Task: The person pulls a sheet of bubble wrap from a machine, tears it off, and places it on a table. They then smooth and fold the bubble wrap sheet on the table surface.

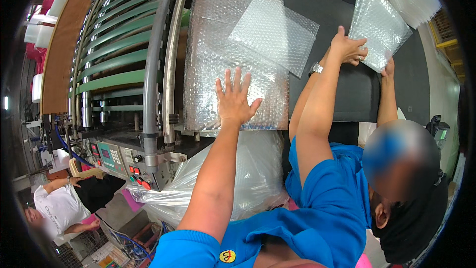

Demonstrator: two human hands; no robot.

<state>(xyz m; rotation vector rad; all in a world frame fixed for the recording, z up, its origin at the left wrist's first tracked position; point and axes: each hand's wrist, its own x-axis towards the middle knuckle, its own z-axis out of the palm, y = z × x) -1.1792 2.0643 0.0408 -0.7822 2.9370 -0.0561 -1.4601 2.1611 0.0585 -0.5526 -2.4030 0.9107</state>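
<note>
My left hand (pixel 235 100) lies flat, fingers spread, on clear bubble wrap (pixel 218 30) that runs lengthwise over the work surface. To its upper right, a loose square bubble-wrap sheet (pixel 270 30) overlaps the wrap's edge. My right hand (pixel 346 45) reaches far to the right, thumb apart and fingers partly bent, at the near left edge of a stack of bubble-wrap bags (pixel 379 27). I cannot make out whether it grips them. A co-worker's hand (pixel 388 68) holds the stack's lower right corner; their other arm, with a watch (pixel 316 68), passes beside mine, its hand partly hidden.
A machine with green belts (pixel 119 82) and a grey roller bar (pixel 154 59) stands left, its control panel (pixel 111 156) below. Clear plastic film (pixel 248 168) hangs under the wrap. The co-worker in blue (pixel 406 168) is close on my right. Another person (pixel 54 208) stands lower left.
</note>
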